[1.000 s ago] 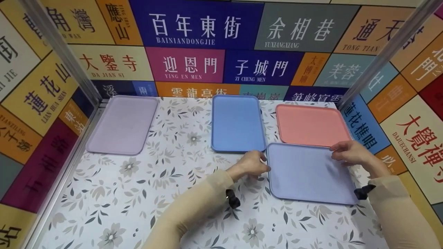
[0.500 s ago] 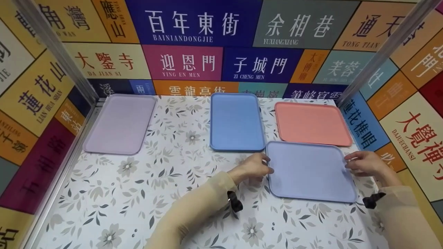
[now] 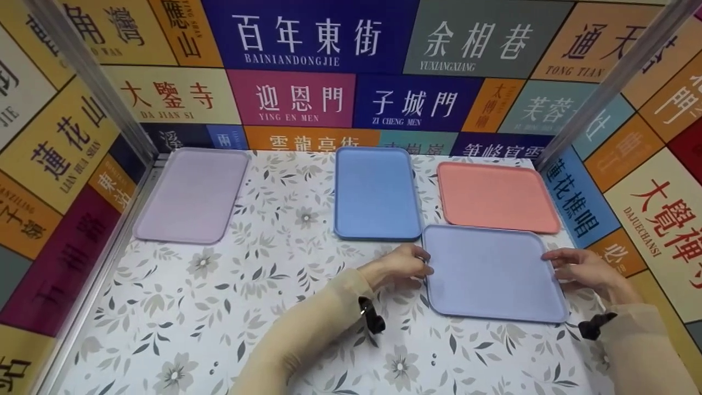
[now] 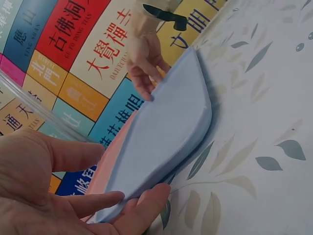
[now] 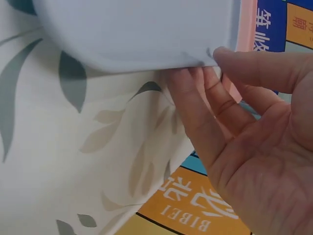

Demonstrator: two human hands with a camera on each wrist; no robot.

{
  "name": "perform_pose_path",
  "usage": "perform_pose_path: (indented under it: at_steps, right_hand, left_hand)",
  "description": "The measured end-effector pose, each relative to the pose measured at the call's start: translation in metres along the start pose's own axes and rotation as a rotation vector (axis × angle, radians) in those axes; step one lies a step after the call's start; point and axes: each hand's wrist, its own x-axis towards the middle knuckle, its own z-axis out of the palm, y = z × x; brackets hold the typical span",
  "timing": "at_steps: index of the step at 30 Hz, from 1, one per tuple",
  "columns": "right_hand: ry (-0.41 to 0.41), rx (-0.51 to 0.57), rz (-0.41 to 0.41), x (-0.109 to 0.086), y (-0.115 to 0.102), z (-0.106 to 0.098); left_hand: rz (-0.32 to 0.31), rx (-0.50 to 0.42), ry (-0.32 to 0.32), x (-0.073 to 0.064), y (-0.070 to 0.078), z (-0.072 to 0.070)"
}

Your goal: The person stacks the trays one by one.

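Note:
Between my two hands lies a periwinkle tray (image 3: 493,274), its long side running left to right. My left hand (image 3: 403,263) holds its left edge; in the left wrist view, fingertips (image 4: 113,198) meet at the rim while another digit stands off it. At the opposite edge, my right hand (image 3: 587,271) pinches the rim, one digit on top of the lip (image 5: 224,54) and other fingers (image 5: 195,115) reaching under it. Directly behind is a pink tray (image 3: 496,197), whose front edge borders the periwinkle one.
A blue tray (image 3: 377,192) stands lengthwise left of the pink one, and a pale lilac tray (image 3: 192,195) lies at the far left. Walls with Chinese lettering (image 3: 301,38) enclose the flowered tabletop (image 3: 219,318) at the back and both sides.
My right hand has moved from over the periwinkle tray's back right corner to its right edge and taken hold there. The left hand stays at the left edge; the trays keep their places.

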Motion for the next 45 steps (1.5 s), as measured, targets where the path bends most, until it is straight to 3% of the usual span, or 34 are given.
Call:
perform_pose_path:
  at_steps: [3, 11, 17, 22, 29, 35, 45]
  right_hand:
    - [0.003, 0.031, -0.001, -0.001, 0.007, -0.001]
    - [-0.034, 0.188, -0.071, -0.005, 0.022, -0.001]
    - [-0.071, 0.338, -0.114, -0.009, 0.030, -0.001]
    - [-0.050, 0.408, -0.120, -0.011, 0.030, -0.001]
    - [-0.044, 0.497, -0.176, -0.013, 0.016, -0.005]
    - [-0.037, 0.537, -0.214, -0.009, 0.002, -0.006]
    - [-0.017, 0.586, -0.281, 0.007, -0.027, -0.002]
  left_hand:
    - [0.025, -0.026, -0.008, 0.002, -0.003, 0.002]
    - [0.104, -0.016, 0.111, 0.007, -0.009, 0.013]
    - [0.152, -0.040, 0.125, 0.009, -0.007, 0.013]
    - [0.143, -0.149, 0.108, 0.008, -0.002, 0.011]
    - [0.152, -0.218, 0.075, 0.008, 0.005, 0.001]
    - [0.167, -0.209, 0.052, 0.007, 0.016, -0.013]
    - [0.177, -0.156, 0.152, 0.002, 0.037, -0.038]
